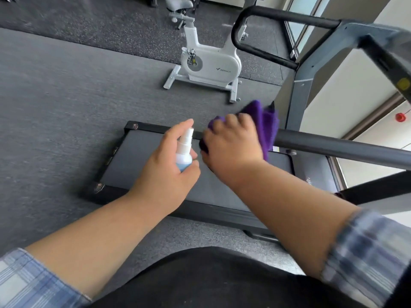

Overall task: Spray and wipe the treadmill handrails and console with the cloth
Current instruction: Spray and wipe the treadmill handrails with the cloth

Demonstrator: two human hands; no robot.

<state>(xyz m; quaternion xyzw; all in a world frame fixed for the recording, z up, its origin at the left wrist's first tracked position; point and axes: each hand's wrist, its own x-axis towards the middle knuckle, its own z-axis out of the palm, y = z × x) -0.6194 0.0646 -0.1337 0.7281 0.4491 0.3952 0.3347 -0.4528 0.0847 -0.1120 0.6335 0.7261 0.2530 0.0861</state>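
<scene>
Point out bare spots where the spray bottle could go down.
Bare: treadmill belt left of the left hand; carpet between deck and exercise bike. Crowded: the handrail end, where the right hand presses the cloth.

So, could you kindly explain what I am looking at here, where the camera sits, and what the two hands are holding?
There is one picture, taken by a camera worn on the person's head, looking down at their own arms. No robot is involved. The left hand holds a small spray bottle, its nozzle towards the rail. The right hand grips a purple cloth wrapped round the end of a black treadmill handrail. Below lies the treadmill belt on grey flooring. The white machine behind is an exercise bike.
</scene>
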